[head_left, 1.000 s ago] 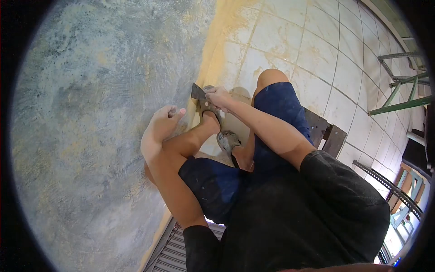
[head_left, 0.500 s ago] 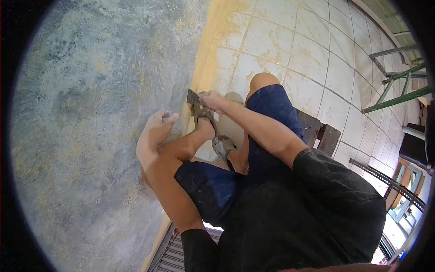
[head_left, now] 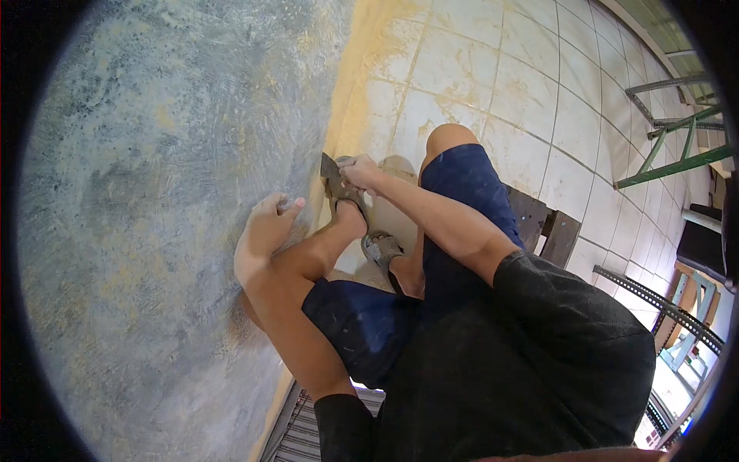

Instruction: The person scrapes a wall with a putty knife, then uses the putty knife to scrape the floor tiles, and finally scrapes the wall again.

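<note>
My right hand (head_left: 359,174) is closed round a putty knife, whose dark flat blade (head_left: 329,165) points left toward the mottled blue-grey wall (head_left: 177,154). The blade lies over the tan strip of dust (head_left: 350,108) along the wall's foot, just above my sandalled foot (head_left: 348,212). My left hand (head_left: 265,222) is at the wall beside my bent leg, dusty, with its thumb apart from loosely bent fingers and nothing seen in it. The knife's handle is mostly hidden by my right fingers.
White floor tiles (head_left: 531,92) with tan smears stretch to the right. A low dark wooden stool (head_left: 560,235) is under me. Green metal frames (head_left: 673,168) and a perforated metal bar (head_left: 654,300) stand on the right. A slatted metal panel (head_left: 304,431) is behind me.
The putty knife's blade has tilted and shifted slightly right. My left hand has moved slightly along the wall, its thumb now a little higher. My posture is otherwise the same.
</note>
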Demonstrator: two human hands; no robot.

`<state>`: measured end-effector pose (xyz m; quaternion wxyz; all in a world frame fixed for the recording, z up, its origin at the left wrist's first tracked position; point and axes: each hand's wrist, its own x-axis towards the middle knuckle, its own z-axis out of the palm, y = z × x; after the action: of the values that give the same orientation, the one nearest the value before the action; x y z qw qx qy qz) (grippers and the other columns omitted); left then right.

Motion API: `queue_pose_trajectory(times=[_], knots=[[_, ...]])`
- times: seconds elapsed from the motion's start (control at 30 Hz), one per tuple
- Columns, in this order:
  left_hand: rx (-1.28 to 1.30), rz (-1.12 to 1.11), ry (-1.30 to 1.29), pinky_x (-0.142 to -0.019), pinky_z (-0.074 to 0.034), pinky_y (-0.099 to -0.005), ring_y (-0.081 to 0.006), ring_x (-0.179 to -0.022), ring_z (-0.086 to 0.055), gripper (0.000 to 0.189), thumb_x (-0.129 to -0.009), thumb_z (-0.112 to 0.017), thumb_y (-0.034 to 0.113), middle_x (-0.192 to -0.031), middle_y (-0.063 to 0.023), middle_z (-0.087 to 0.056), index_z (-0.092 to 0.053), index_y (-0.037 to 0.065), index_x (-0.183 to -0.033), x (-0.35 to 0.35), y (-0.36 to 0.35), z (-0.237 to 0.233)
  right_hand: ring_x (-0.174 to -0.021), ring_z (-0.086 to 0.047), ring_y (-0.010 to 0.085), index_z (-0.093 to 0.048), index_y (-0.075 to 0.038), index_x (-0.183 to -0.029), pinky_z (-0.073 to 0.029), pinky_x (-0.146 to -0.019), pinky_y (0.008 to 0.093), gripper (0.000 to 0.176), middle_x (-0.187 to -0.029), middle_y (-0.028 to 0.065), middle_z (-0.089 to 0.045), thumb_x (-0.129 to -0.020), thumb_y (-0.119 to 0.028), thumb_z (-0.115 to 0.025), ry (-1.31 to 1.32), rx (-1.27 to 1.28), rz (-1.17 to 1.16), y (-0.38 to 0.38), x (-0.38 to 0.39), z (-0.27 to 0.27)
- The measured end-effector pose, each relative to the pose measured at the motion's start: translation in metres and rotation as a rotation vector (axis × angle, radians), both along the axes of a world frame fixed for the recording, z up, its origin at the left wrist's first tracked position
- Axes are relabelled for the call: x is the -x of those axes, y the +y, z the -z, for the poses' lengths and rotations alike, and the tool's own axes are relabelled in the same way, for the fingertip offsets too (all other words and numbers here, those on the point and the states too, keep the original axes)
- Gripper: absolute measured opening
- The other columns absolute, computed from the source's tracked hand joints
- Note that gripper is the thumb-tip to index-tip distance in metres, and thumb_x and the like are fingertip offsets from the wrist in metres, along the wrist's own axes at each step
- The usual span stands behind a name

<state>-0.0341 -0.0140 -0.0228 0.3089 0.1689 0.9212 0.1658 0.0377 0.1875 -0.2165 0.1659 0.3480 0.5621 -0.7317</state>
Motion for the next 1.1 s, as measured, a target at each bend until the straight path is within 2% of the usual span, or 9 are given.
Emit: queue_pose_trajectory(times=[0.27, 0.37, 0.5, 0.6, 0.73, 0.8, 0.9, 1.0, 1.1], knots=[[0.056, 0.062, 0.053, -0.085, -0.052, -0.0408, -0.0324, -0.092, -0.068, 0.055, -0.093, -0.067, 0.046, -0.097, -0.0215, -0.071, -0.067, -0.003, -0.118, -0.005, 0.009, -0.010, -0.044, -0.054, 0.0146, -0.072, -0.005, -0.119, -0.039, -0.038, 0.0316, 0.033, -0.070, 0.0087, -0.068, -0.089, -0.010, -0.060, 0.011, 0.075, -0.004, 0.005, 0.001, 0.007], [0.053, 0.034, 0.010, -0.087, -0.051, -0.0423, -0.0352, -0.095, -0.069, 0.057, -0.093, -0.067, 0.047, -0.100, -0.0227, -0.071, -0.066, -0.003, -0.121, -0.004, 0.011, -0.014, -0.046, -0.055, 0.0145, -0.071, -0.005, -0.122, -0.041, -0.038, 0.0309, 0.035, -0.071, 0.0090, -0.068, -0.089, -0.010, -0.062, 0.022, 0.089, -0.006, 0.004, -0.005, -0.007], [0.102, 0.035, 0.007, -0.088, -0.051, -0.0425, -0.0362, -0.097, -0.068, 0.058, -0.093, -0.066, 0.047, -0.103, -0.0234, -0.071, -0.065, -0.002, -0.122, -0.007, 0.013, -0.020, -0.048, -0.056, 0.0139, -0.071, -0.003, -0.123, -0.042, -0.039, 0.0299, 0.035, -0.071, 0.0088, -0.068, -0.089, -0.011, -0.063, 0.010, -0.065, -0.065, 0.007, 0.002, 0.004], [0.095, 0.036, -0.012, -0.090, -0.051, -0.0422, -0.0361, -0.100, -0.068, 0.057, -0.094, -0.065, 0.046, -0.107, -0.0240, -0.071, -0.065, -0.002, -0.124, -0.009, 0.021, -0.027, -0.049, -0.057, 0.0137, -0.071, -0.002, -0.122, -0.043, -0.040, 0.0299, 0.034, -0.071, 0.0092, -0.069, -0.090, -0.010, -0.062, 0.035, 0.044, -0.038, 0.011, 0.001, 0.008], [0.084, 0.016, -0.038, -0.092, -0.051, -0.0417, -0.0360, -0.104, -0.068, 0.056, -0.094, -0.065, 0.045, -0.110, -0.0249, -0.070, -0.064, -0.003, -0.124, -0.007, 0.021, -0.024, -0.050, -0.058, 0.0138, -0.072, -0.001, -0.120, -0.044, -0.042, 0.0302, 0.033, -0.074, 0.0098, -0.071, -0.090, -0.011, -0.063, 0.070, -0.028, -0.040, 0.004, -0.003, 0.010], [0.088, 0.025, -0.028, -0.093, -0.051, -0.0417, -0.0361, -0.106, -0.068, 0.057, -0.094, -0.065, 0.045, -0.111, -0.0252, -0.070, -0.064, -0.003, -0.125, -0.007, 0.019, -0.020, -0.051, -0.059, 0.0139, -0.073, 0.000, -0.116, -0.046, -0.044, 0.0302, 0.031, -0.076, 0.0094, -0.071, -0.090, -0.011, -0.063, 0.034, 0.075, -0.049, 0.014, 0.005, 0.019], [0.072, 0.010, -0.064, -0.094, -0.050, -0.0418, -0.0361, -0.109, -0.067, 0.057, -0.094, -0.065, 0.044, -0.115, -0.0258, -0.069, -0.063, -0.003, -0.126, -0.006, 0.022, -0.026, -0.052, -0.059, 0.0143, -0.075, 0.002, -0.111, -0.045, -0.044, 0.0310, 0.028, -0.075, 0.0095, -0.071, -0.090, -0.010, -0.062, 0.048, -0.046, -0.060, 0.008, 0.004, 0.015], [0.078, -0.007, -0.084, -0.094, -0.050, -0.0421, -0.0356, -0.109, -0.067, 0.055, -0.095, -0.065, 0.042, -0.115, -0.0260, -0.069, -0.063, -0.004, -0.126, -0.008, 0.024, -0.032, -0.054, -0.061, 0.0153, -0.076, 0.003, -0.108, -0.045, -0.043, 0.0324, 0.027, -0.077, 0.0097, -0.072, -0.089, -0.010, -0.062, 0.130, -0.030, -0.036, 0.006, -0.004, 0.009], [0.089, 0.045, -0.037, -0.094, -0.050, -0.0426, -0.0363, -0.108, -0.067, 0.055, -0.095, -0.064, 0.043, -0.115, -0.0265, -0.068, -0.063, -0.004, -0.124, -0.007, 0.022, -0.028, -0.059, -0.065, 0.0157, -0.076, 0.002, -0.108, -0.045, -0.044, 0.0326, 0.027, -0.081, 0.0101, -0.073, -0.088, -0.010, -0.062, -0.001, 0.049, -0.102, 0.023, 0.009, 0.017]])
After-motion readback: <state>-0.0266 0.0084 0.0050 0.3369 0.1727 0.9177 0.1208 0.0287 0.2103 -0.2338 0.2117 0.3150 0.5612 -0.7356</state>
